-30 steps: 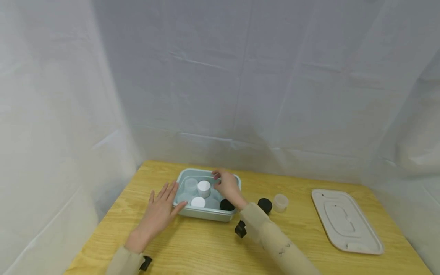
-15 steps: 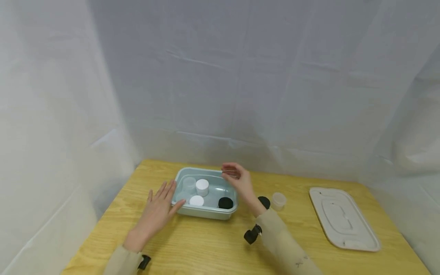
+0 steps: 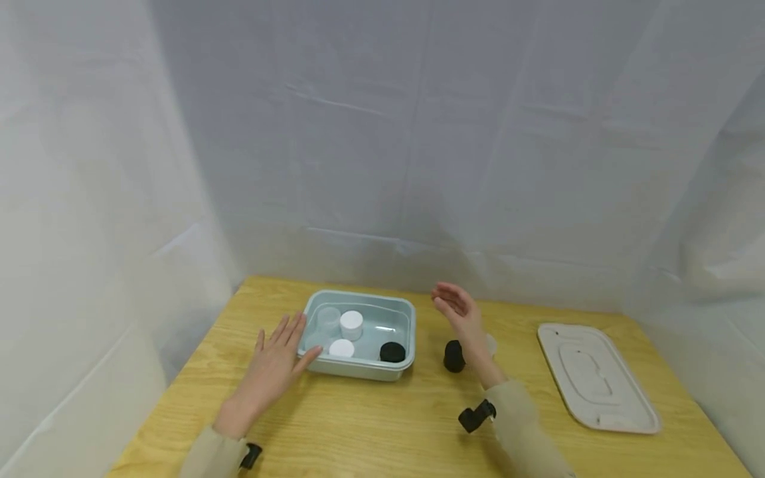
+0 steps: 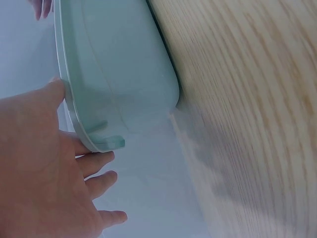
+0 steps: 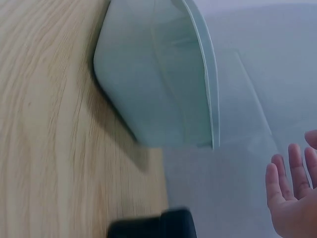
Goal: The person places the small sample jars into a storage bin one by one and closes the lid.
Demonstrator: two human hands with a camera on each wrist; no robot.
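Note:
A pale green tub [image 3: 363, 369] stands on the wooden table [image 3: 358, 425]. Inside it are a clear jar [image 3: 329, 318], two white-lidded jars [image 3: 351, 324] and a black-lidded jar [image 3: 392, 352]. My left hand [image 3: 276, 364] lies flat with straight fingers against the tub's left rim [image 4: 67, 99]. My right hand [image 3: 459, 311] hovers open and empty in the air right of the tub [image 5: 158, 84], above a black-lidded jar [image 3: 453, 356]. A clear jar behind that wrist is mostly hidden.
A pale tub lid [image 3: 594, 378] lies flat on the table at the right. White sheeting [image 3: 418, 133] walls in the back and both sides. Bare wood stretches along the front of the table.
My right hand has left the tub, lifting and swinging right until it hangs over the black-lidded jar outside. The left hand has stayed on the tub's rim.

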